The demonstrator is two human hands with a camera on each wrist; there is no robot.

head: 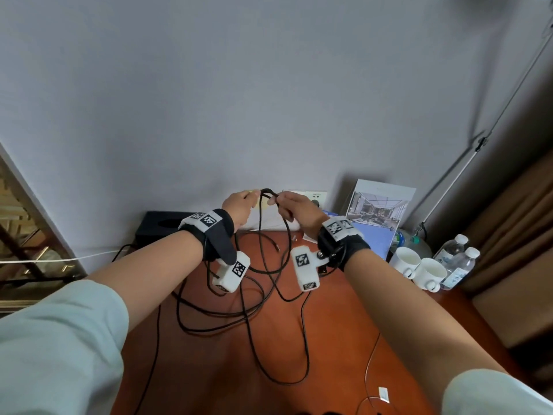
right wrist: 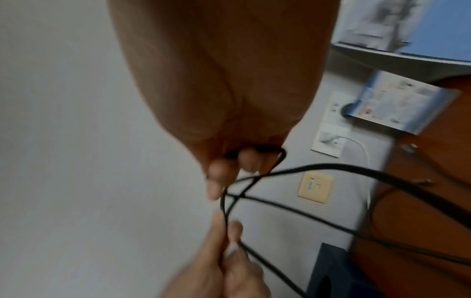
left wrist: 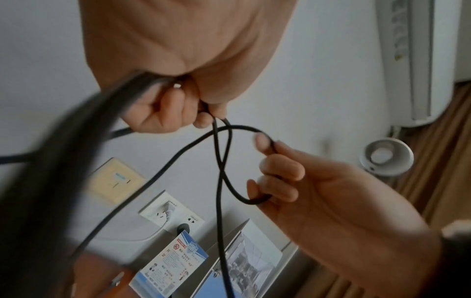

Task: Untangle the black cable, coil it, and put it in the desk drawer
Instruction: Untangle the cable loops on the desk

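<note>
The black cable (head: 270, 283) lies in tangled loops on the orange-brown desk (head: 344, 339), and several strands rise to both hands near the wall. My left hand (head: 248, 200) grips one strand in curled fingers. My right hand (head: 279, 202) pinches a small loop beside it. In the left wrist view the left hand (left wrist: 178, 108) closes round the cable (left wrist: 219, 161), and the right hand (left wrist: 270, 167) holds a crossed loop. In the right wrist view the right hand (right wrist: 234, 167) holds the loop of cable (right wrist: 254, 177), with the left hand (right wrist: 224, 238) pinching a strand below. No drawer is in view.
A black box (head: 161, 226) stands at the back left of the desk. Two white mugs (head: 419, 268) and water bottles (head: 457, 262) stand at the right edge. A picture stand (head: 377, 211) and wall sockets (head: 311, 196) are behind the hands. A thin wire (head: 371, 369) lies near the front.
</note>
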